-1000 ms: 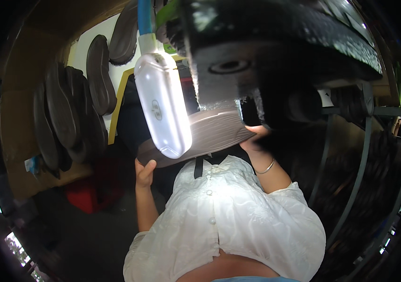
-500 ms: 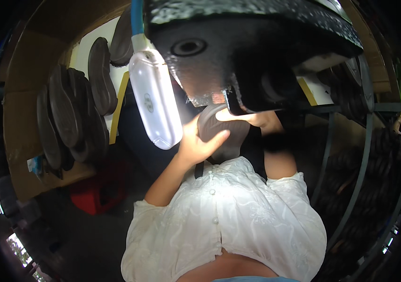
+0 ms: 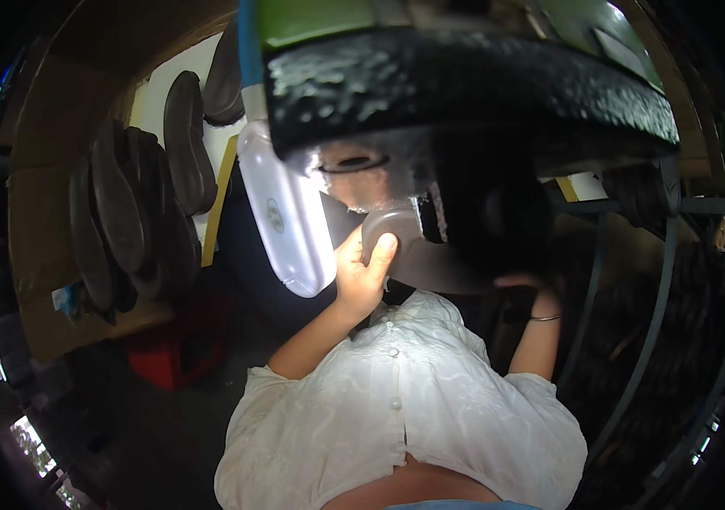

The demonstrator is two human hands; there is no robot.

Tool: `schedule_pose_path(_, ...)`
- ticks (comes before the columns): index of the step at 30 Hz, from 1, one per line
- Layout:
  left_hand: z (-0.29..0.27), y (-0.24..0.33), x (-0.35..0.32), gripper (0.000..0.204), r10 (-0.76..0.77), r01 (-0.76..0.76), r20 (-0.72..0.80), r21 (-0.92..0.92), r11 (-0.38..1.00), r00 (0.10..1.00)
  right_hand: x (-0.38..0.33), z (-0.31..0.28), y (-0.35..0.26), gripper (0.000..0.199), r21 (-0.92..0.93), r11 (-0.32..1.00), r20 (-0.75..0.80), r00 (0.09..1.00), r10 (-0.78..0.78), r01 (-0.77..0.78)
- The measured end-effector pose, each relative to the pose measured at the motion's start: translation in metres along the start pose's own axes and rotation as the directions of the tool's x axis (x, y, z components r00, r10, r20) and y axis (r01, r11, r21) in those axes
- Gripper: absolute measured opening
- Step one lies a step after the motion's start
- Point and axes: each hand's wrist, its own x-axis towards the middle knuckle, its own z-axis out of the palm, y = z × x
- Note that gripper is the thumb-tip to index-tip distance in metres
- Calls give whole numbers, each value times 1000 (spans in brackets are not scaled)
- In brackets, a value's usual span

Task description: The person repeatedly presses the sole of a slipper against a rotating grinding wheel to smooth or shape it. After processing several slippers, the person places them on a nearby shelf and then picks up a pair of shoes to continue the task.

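A grey-brown shoe sole (image 3: pixel 430 265) lies roughly crosswise under the head of a dark machine (image 3: pixel 464 98), its rounded left end brightly lit. My left hand (image 3: pixel 362 274) is closed round that end, thumb lying over the top. At the other end, in deep shadow, my right hand (image 3: pixel 537 296) has a finger or thumb along the sole and seems to grip it; its remaining fingers are hidden. The machine covers part of the sole's far edge. A pale lamp (image 3: pixel 288 217) hangs just left of the work, close to my left hand.
Several dark soles (image 3: pixel 120 208) stand in a cardboard box (image 3: pixel 44 178) at the left, beside a yellow strip (image 3: pixel 220 200). A red plastic stool (image 3: pixel 171 353) is below it. On the right, a metal rack (image 3: pixel 658 297) holds more dark soles.
The sole has swung from pointing toward me to lying crosswise. My right hand has moved right and nearer my body, away from the machine. My left hand keeps its hold.
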Motion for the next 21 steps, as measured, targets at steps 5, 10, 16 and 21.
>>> schedule_pose_path(5,2,-7,-5,25,-3,2,11,25,1000,1000,-6,-61,10,52,264,823,-407,832,-378,503)
schedule_pose_path(10,8,8,-7,28,48,-51,-101,-33,998,994,32,-36,-40,36,453,580,-650,696,-306,678)
schedule_pose_path(16,-18,7,-15,42,-75,76,-86,9,997,993,41,-8,-47,41,455,514,-681,656,-325,727)
schedule_pose_path(21,-38,-10,-17,38,-47,54,-90,82,995,995,50,9,-61,51,508,394,-575,642,-507,766)
